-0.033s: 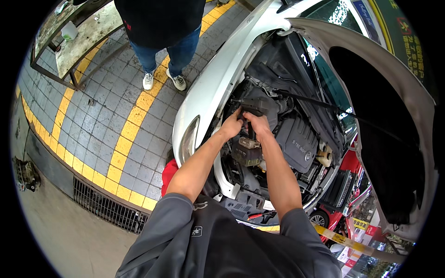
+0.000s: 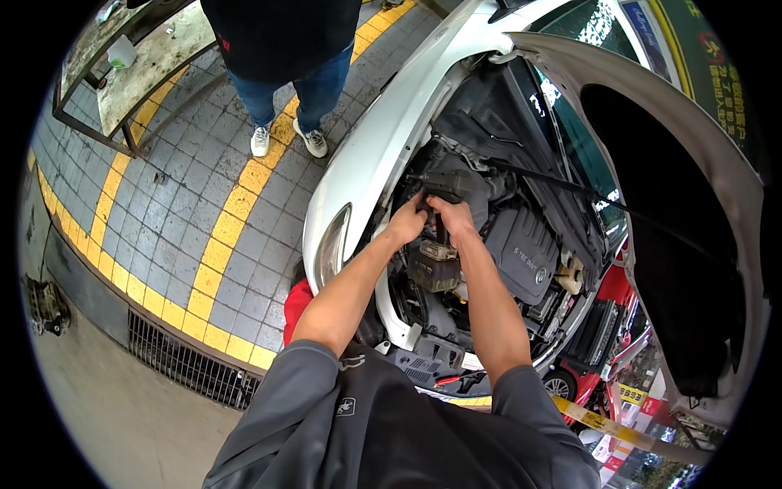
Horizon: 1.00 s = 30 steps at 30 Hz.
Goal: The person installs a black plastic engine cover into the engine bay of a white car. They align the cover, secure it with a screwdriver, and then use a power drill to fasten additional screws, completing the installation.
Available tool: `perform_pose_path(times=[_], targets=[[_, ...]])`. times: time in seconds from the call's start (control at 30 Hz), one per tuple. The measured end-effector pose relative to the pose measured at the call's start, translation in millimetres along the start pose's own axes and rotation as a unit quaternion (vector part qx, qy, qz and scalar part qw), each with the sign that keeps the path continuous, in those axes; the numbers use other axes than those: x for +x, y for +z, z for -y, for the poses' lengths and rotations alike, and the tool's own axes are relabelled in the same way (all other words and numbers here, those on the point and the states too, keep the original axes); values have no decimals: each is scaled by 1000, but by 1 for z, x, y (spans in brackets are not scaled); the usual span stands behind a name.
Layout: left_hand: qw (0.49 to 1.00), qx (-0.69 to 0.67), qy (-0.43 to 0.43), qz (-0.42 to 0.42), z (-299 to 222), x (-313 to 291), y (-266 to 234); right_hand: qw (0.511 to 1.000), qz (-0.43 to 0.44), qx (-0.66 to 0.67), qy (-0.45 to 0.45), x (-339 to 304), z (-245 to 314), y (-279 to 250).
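A dark cordless impact wrench [image 2: 448, 186] is over the engine bay [image 2: 472, 134], its nose toward the headlight side and its battery pack [image 2: 433, 270] low and nearer to me. My right hand [image 2: 453, 215] is closed around its grip. Curled fingers of my left hand [image 2: 406, 220] press against the tool just left of the grip, below its nose. What the nose touches is too dark to make out. To the right of the tool lies the dark grey engine cover [image 2: 521, 257].
The raised bonnet [image 2: 562, 65] overhangs the right, with a dark prop rod [image 2: 562, 181] crossing the bay. A headlight [image 2: 332, 253] is left of my forearm. Another person [image 2: 281, 81] stands beyond the white fender [image 2: 366, 138]. A metal workbench [image 2: 147, 94] is at far left.
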<state>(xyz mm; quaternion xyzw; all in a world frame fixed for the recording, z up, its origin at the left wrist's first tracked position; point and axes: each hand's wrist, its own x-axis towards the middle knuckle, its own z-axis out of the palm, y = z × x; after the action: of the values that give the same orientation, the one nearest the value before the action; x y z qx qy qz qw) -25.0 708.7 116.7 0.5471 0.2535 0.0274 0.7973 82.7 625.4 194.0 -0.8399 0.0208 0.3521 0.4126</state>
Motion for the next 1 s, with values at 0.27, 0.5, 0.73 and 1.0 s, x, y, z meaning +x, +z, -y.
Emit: perform_pose_path(times=[0.27,0.5,0.73,1.0], targets=[[976,105,100,-163,28,26,-22,996,-4,-58,61,26,7,13],[944,290,118,-107,3,83,-42,985,42,-164,20,39,31,6],[914,358,149,-119,9,107,-28,992,32,-114,38,46,16,2],[908,377,146,-112,13,107,-31,995,27,-90,33,37,12,6]])
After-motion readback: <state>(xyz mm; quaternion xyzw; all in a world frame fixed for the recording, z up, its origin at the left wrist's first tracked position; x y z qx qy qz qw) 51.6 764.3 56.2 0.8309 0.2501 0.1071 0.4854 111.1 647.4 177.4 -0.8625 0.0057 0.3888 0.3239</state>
